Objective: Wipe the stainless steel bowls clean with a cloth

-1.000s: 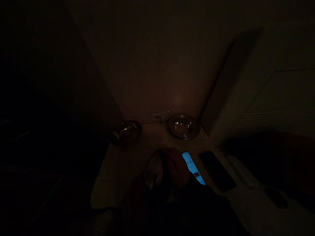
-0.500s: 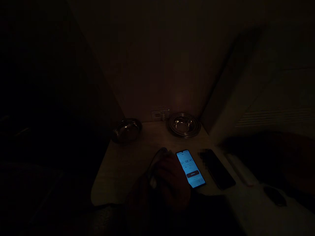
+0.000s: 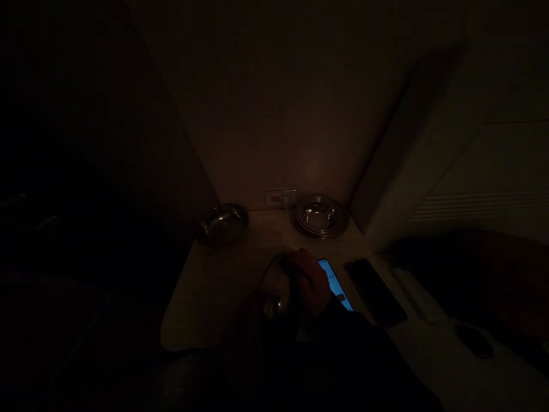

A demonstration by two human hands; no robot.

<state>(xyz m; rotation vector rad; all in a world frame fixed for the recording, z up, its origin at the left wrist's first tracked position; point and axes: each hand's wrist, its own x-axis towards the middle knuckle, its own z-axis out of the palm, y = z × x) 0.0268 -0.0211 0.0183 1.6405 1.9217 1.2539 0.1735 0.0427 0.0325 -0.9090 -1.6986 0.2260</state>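
The scene is very dark. A shiny metal bowl is held tilted above the front of the small wooden table. My left hand, barely visible in shadow, grips the bowl's left side. My right hand lies at the bowl's right rim, its fingers curled; anything inside them is hidden by the dark. Just behind that hand, a lit phone with a timer on its screen lies partly covered.
On the back left stands another metal bowl. Several nested metal dishes sit back right, near a wall socket. A dark phone, a pale long object and a small dark oval object lie to the right.
My right hand has moved from over the bowl's inside to its right rim, now covering much of the lit phone. More of the bowl's shiny inside shows.
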